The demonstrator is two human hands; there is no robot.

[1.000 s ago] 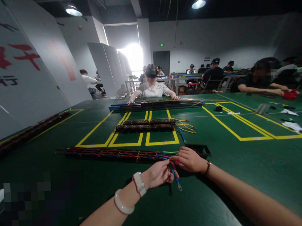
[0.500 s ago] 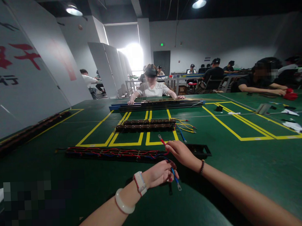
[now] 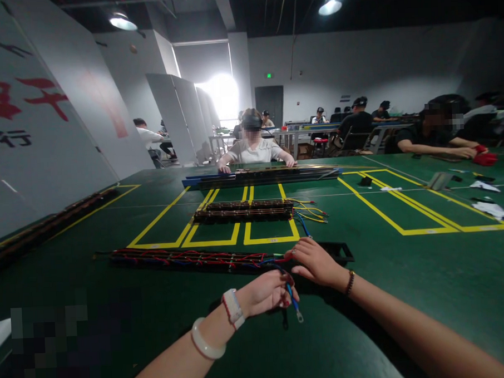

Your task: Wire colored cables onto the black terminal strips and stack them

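Note:
A long black assembly (image 3: 188,260) with red and blue wires lies across the green table (image 3: 166,321). At its right part, my left hand (image 3: 269,291) is closed around a blue cable (image 3: 293,301), whose metal ring end points down and toward me. My right hand (image 3: 317,263) is just above and to the right, fingers pinched on a red cable (image 3: 285,259) by the black end frame (image 3: 342,252); the cable's tip is hidden behind the fingers.
A shorter black bundle (image 3: 244,211) with yellow and blue leads lies farther back, amid yellow tape outlines. Beyond it, a person (image 3: 252,147) touches long dark strips (image 3: 268,176). Another long assembly (image 3: 53,224) lies left; papers (image 3: 489,209) and another person's red-gloved hand (image 3: 484,156) are right.
My right hand has moved slightly right and down, drawing the red cable from pointing up and left toward the right. My left hand has stayed nearly still with the blue cable.

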